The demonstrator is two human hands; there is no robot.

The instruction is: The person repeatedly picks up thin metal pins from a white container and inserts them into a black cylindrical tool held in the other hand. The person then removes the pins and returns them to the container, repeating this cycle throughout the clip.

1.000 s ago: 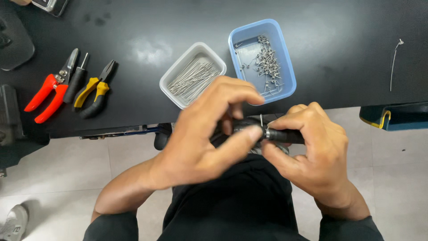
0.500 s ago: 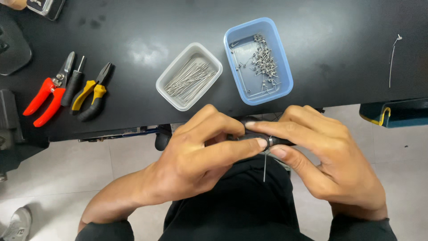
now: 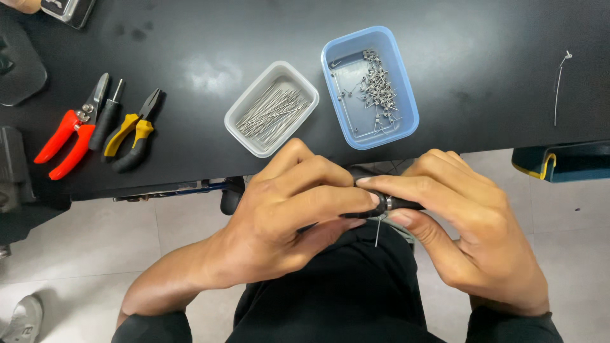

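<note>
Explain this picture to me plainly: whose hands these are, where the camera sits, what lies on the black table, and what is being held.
The camera is worn on a person's head and looks down, so the left hand and right hand are that person's own. Together they grip a slim dark tool over the lap, with a thin wire hanging down from it. On the black table lie a white tray of straight wires, a blue tray of small coiled pieces, red-handled cutters, a small dark screwdriver, yellow-handled pliers and one loose wire at the right.
</note>
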